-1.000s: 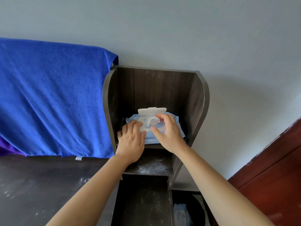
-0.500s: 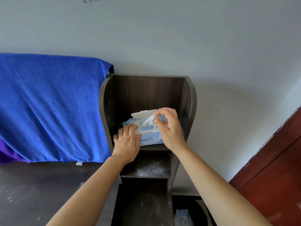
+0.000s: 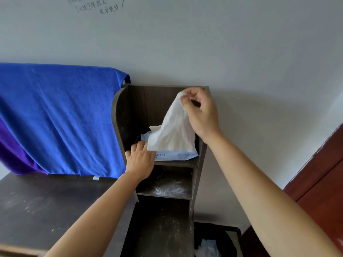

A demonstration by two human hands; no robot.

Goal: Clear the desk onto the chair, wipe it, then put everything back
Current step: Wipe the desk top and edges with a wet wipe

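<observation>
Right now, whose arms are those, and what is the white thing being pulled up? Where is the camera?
The camera sits on a person's head and looks forward and down, so you see that person's own two arms. The right hand pinches a white wet wipe and lifts it out of a blue pack of wipes. The left hand presses on the pack. The pack lies on the upper shelf of a small dark wooden shelf unit. To the left is a dusty dark desk, and a blue towel hangs behind it.
</observation>
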